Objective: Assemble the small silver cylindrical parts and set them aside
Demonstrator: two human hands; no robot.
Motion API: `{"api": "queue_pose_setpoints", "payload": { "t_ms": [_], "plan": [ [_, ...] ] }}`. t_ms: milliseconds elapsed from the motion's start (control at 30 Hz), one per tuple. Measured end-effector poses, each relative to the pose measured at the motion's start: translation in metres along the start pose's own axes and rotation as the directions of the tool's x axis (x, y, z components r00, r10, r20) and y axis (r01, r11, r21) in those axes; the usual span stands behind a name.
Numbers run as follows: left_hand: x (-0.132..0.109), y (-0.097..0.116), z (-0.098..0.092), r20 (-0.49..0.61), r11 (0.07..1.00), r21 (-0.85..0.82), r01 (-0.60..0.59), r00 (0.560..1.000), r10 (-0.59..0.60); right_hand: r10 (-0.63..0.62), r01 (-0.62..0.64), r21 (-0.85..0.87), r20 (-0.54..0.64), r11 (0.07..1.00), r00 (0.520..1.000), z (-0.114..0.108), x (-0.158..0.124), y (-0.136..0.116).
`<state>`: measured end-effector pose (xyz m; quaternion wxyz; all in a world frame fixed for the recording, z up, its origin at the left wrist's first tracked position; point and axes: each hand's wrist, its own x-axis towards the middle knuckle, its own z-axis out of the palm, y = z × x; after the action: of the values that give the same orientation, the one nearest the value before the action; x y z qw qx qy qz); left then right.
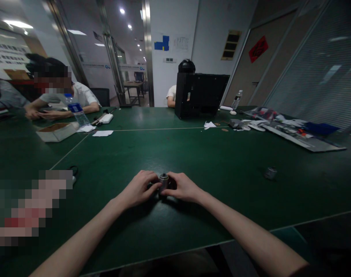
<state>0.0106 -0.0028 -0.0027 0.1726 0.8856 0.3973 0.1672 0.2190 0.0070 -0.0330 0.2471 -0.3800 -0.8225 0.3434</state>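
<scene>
The left hand (138, 189) and right hand (183, 187) hide the lower end of the metal cylinder (163, 181)

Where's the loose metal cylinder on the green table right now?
In the head view, the loose metal cylinder lies on the green table, to the right of the person's right hand and the held cylinder.

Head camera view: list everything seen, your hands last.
metal cylinder: 1, silver, between the hands
second metal cylinder: 1, grey, right on the table
table: 1, dark green, under everything
water bottles: 2, clear, far left and far right
cardboard box: 1, white, far left
paper sheets: 2, white, beside the box
black case: 1, black, far edge
co-workers: 2, white shirts, far left and behind the case
left hand: 1, bare, on the cylinder
right hand: 1, bare, on the cylinder
</scene>
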Motion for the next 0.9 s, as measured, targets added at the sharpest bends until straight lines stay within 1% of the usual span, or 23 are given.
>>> {"api": "queue_pose_setpoints", "payload": {
  "t_ms": [167,300,600,900],
  "plan": [
    [-0.0004,0.0009,-0.0004,0.020,1.000,0.004,0.003,1.000,-0.003,-0.012,0.012,0.013,-0.001,1.000,1.000,-0.0003,-0.0010,-0.0016],
    [-0.0001,0.0019,-0.0015,0.038,1.000,0.004,-0.004,0.999,0.004,-0.027,0.026,-0.011,-0.021,1.000,0.999,0.0006,-0.0009,-0.0005],
    [-0.0010,-0.0042,0.0032,0.023,0.999,0.042,-0.017,1.000,0.016,-0.041,0.038,-0.064,-0.040,0.997,0.998,0.0069,-0.0010,0.0049],
    [-0.0023,-0.0014,0.0007,0.013,1.000,0.017,-0.015,1.000,0.015,-0.064,0.062,-0.071,-0.026,0.996,0.998,0.0038,-0.0024,0.0004]
  ]
}}
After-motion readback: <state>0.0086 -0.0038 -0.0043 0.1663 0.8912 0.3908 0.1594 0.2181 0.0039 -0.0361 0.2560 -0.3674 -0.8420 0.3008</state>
